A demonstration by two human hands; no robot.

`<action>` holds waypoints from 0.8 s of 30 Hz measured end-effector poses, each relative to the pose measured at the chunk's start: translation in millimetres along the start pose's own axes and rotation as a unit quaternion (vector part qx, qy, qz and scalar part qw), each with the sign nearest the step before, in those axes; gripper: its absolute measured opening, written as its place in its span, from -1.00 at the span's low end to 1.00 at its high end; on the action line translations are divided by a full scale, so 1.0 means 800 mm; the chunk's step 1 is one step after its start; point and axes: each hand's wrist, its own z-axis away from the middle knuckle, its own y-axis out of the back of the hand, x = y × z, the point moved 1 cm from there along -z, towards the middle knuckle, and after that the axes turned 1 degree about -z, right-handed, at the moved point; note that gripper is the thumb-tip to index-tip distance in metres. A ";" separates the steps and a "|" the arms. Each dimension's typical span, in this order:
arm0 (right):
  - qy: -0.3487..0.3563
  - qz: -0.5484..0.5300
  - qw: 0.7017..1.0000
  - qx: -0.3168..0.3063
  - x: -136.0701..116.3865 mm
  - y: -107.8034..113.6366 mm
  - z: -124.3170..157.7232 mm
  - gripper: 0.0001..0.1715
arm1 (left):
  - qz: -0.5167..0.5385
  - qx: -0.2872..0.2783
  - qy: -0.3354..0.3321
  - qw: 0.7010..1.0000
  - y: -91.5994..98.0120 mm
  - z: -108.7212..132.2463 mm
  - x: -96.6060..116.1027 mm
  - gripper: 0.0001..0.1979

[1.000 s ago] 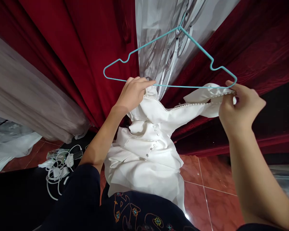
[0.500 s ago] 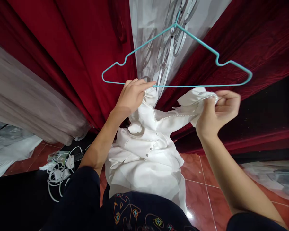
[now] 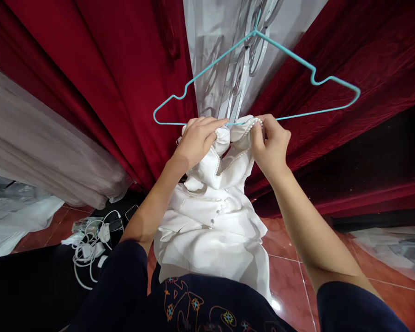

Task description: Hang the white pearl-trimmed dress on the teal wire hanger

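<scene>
A white dress (image 3: 214,221) with a pearl-beaded neckline and small buttons down its front hangs before me. Its top edge meets the lower bar of a light-blue hanger (image 3: 304,114), which hangs by its hook at the top. My left hand (image 3: 198,140) is closed over the bar and the dress's left shoulder part, fingers pointing right. With thumb and fingers, my right hand (image 3: 270,144) pinches the beaded edge on the right side, close against the bar. The fabric under both palms is hidden.
Red curtains (image 3: 124,69) hang on both sides of a white ornate metal frame (image 3: 240,78). White cables with plugs (image 3: 86,251) lie on a black surface at lower left. Pale sheer fabric (image 3: 48,138) hangs at left, above red floor tiles (image 3: 287,276).
My right hand has moved left and slightly up, bringing the dress's right beaded edge in to the hanger bar. The neckline is narrower. My left hand stays about where it was.
</scene>
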 end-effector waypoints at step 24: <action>0.011 -0.045 0.999 0.025 0.003 -0.012 0.003 -0.49 | 0.100 0.318 0.170 0.927 0.110 -0.034 -0.126 -0.70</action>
